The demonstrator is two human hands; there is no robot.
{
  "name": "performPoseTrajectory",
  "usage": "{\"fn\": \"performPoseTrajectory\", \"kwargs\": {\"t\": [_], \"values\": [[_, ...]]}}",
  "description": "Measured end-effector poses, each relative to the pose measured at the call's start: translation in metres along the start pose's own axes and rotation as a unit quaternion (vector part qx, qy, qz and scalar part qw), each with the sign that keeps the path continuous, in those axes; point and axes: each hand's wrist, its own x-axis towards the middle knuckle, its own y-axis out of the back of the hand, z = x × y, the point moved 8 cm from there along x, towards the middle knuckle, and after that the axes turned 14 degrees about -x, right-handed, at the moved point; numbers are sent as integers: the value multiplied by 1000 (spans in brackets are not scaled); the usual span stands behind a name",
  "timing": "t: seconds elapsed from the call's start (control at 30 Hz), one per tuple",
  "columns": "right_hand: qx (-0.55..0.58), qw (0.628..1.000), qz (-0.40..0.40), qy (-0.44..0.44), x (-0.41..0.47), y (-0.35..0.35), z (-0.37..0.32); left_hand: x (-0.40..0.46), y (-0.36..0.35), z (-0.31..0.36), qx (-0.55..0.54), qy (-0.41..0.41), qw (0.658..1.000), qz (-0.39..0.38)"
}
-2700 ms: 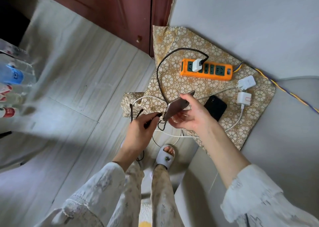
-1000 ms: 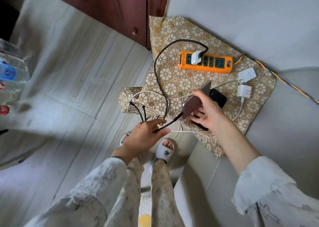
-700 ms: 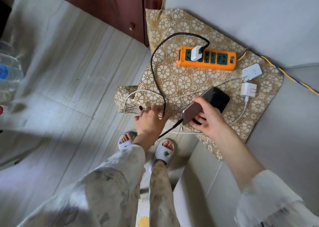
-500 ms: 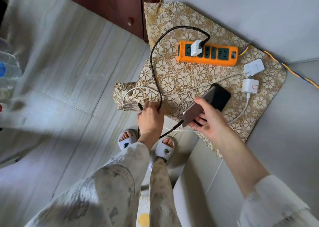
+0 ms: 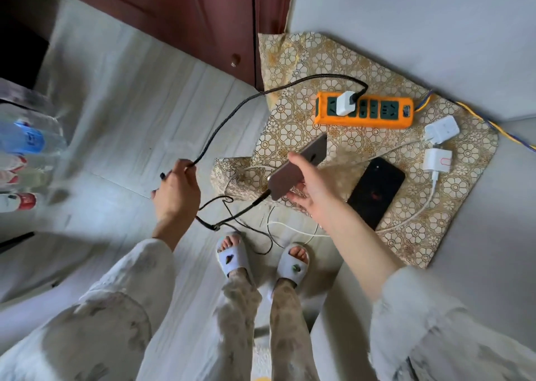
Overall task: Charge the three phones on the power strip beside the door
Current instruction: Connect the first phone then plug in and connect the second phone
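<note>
Left hand now lifts the black braided cable toward nine o'clock, fingers pinched on it. I see right hand gripping the plugged-in grey phone; one phone charging, I judge.

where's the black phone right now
In the head view the black phone lies flat on the patterned cushion, right of the right hand, below the orange power strip.

An orange strip lies on the mat, one white charger plugged in. Before it, a grey phone is held tilted, cable attached; a black phone lies flat.
</note>
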Motion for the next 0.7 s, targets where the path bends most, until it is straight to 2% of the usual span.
{"fn": "performPoseTrajectory", "kwargs": {"t": [0.1, 0.17, 0.33, 0.53, 0.63, 0.7], "values": [[2, 999, 7, 35, 8, -18, -17, 25, 1, -9, -17, 32, 999, 1], [3, 999, 14, 42, 12, -21, -23, 31, -5, -1, -62, -3, 998, -9], [13, 999, 45, 22, 14, -6, -22, 0, -59, 35, -135, -92, 968, -191], [28, 998, 52, 3, 16, 2, -24, -26, -67, 39, -218, -53, 942, -250], [20, 998, 62, 4, 20, -4, -28, -30, -65, 29, -205, -35, 936, -285], [-10, 996, 86, 11, 23, -7, -32, -33, -71, 21, -156, -33, 938, -308]]}}
